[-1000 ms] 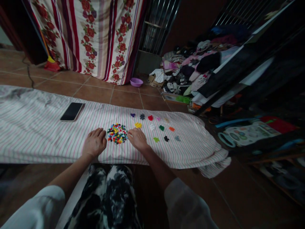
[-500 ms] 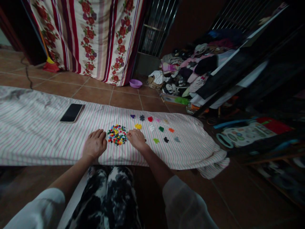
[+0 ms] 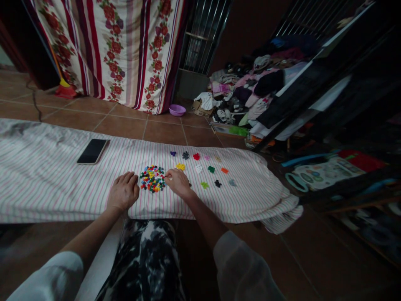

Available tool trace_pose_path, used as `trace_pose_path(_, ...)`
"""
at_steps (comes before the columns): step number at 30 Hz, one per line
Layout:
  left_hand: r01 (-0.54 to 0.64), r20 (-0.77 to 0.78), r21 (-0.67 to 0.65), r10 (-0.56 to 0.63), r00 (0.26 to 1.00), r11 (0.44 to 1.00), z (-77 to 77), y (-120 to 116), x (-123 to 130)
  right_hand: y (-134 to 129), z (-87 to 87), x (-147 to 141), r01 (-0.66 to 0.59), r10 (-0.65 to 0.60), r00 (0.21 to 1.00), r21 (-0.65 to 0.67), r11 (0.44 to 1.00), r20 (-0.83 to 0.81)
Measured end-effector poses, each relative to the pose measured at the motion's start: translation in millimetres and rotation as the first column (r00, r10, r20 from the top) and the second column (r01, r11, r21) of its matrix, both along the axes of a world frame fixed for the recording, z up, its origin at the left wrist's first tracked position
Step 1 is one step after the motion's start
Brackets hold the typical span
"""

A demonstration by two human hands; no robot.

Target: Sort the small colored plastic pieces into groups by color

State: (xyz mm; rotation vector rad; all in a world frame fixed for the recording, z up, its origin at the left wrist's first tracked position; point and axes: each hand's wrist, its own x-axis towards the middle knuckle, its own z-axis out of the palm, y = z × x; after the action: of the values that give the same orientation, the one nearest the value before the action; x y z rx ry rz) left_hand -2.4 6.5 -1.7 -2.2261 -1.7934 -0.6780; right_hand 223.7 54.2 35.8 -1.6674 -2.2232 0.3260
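A round patch of mixed, small coloured pieces (image 3: 152,179) lies on the striped cloth (image 3: 250,196). Flat on the cloth just left of it rests my left hand (image 3: 125,190), fingers stretched out and holding nothing. At the patch's right edge, my right hand (image 3: 178,183) has its fingertips pinched together; whatever is between them is too small to make out. Beyond and right of that hand are little single-colour heaps, among them yellow (image 3: 180,166), red (image 3: 196,156), white (image 3: 199,169), dark green (image 3: 211,169), orange (image 3: 224,170), lime (image 3: 204,185) and black (image 3: 217,183). Another heap is partly hidden by my right hand.
A phone (image 3: 93,151) lies on the cloth at the left. Past the far edge, a purple basin (image 3: 177,110) and a red broom (image 3: 65,91) stand on the tiled floor near a floral curtain (image 3: 128,54). Piled clothes (image 3: 241,90) fill the back right.
The view has shifted slightly. Both hands keep nearly the same places beside the mixed pieces, with the right fingertips still pinched at the right edge.
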Motion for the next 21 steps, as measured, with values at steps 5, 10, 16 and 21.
trace_pose_path(5, 0.024, 0.020, -0.027, -0.024, 1.000, 0.999, 0.2, 0, -1, 2, -1.2, 8, 0.057, -0.050, 0.976, 0.029, 0.998, -0.212)
trace_pose_path(10, 0.022, 0.013, -0.007, -0.022, 1.000, 1.000, 1.0, -1, 0, 0, -4.1, 43, 0.139, -0.102, 0.934, 0.082, 0.987, -0.343)
trace_pose_path(16, 0.023, -0.003, 0.014, -0.023, 1.000, 1.000, 3.7, -2, 1, -8, -2.4, 119, 0.398, -0.326, 0.854, 0.106, 0.911, -0.406)
trace_pose_path(21, 0.020, 0.015, 0.017, -0.021, 1.000, 1.000, 2.0, -2, 0, -24, -4.6, 177, 0.602, -0.536, 0.767, 0.109, 0.791, -0.352)
